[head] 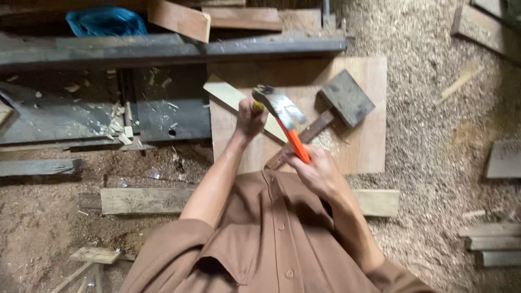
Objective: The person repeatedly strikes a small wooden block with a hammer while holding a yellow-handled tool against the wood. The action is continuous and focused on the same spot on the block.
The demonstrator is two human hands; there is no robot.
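We see the orange-handled steel claw hammer (pixel 286 116) raised over the square plywood board (pixel 355 135). Right hand (pixel 317 173) wraps its handle; left hand (pixel 249 116) fists a small yellow-tipped tool. Dark wooden mallet (pixel 339 103) lies on board, sawdust floor (pixel 429 108) around.

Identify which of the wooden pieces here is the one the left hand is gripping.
The pale pointed strip lying on the plywood board. The left hand closes on it, while the planks on the sawdust floor lie untouched. The right hand holds an orange-handled hammer.
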